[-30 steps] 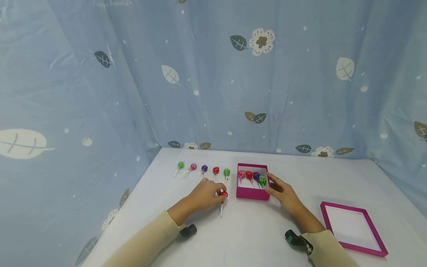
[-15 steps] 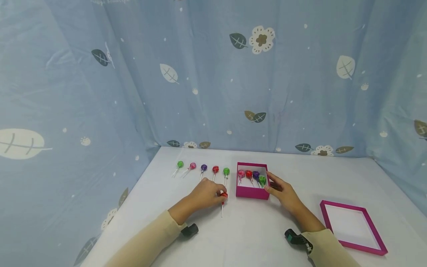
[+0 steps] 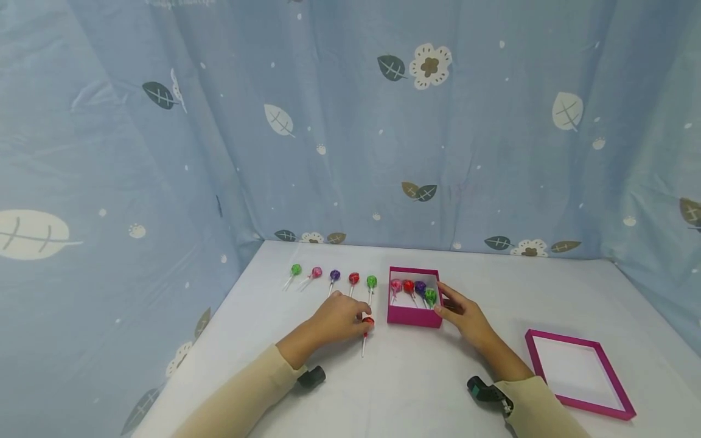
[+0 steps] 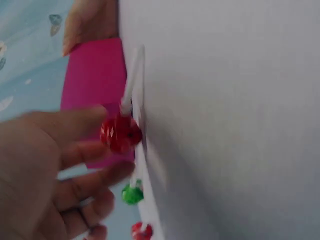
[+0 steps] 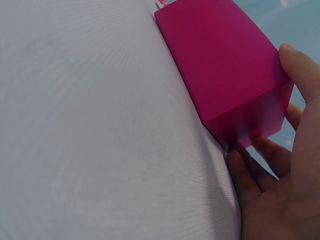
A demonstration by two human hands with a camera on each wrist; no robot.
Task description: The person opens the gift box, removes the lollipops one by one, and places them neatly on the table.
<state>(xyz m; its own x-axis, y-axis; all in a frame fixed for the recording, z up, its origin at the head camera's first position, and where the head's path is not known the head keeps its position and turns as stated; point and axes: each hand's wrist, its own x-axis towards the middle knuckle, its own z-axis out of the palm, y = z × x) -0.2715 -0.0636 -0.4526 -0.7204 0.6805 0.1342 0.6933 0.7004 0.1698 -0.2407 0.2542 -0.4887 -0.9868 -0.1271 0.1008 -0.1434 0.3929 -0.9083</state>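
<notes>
My left hand (image 3: 338, 317) pinches a red lollipop (image 4: 119, 135) at its wrapped head, between thumb and index finger. Its white stick points toward me, close to the white table (image 3: 405, 377). With thumb at the front corner and fingers along the right side, my right hand (image 3: 464, 315) holds a magenta box (image 3: 414, 316). Inside this uncovered box lie a pink lollipop (image 3: 397, 285), a red one, a purple lollipop (image 3: 420, 287) and a green lollipop (image 3: 431, 296). The right wrist view shows the box's outer walls; its contents are hidden there.
Beyond my left hand, a row of several lollipops runs leftward, from a green lollipop (image 3: 372, 281) to another green lollipop (image 3: 296, 269). A magenta-rimmed box lid (image 3: 582, 368) lies at the right. Behind the table hangs a blue patterned curtain (image 3: 350, 134).
The red lollipop's stick has shifted very slightly at my left fingertips. Both hands, the box and the row stay in place.
</notes>
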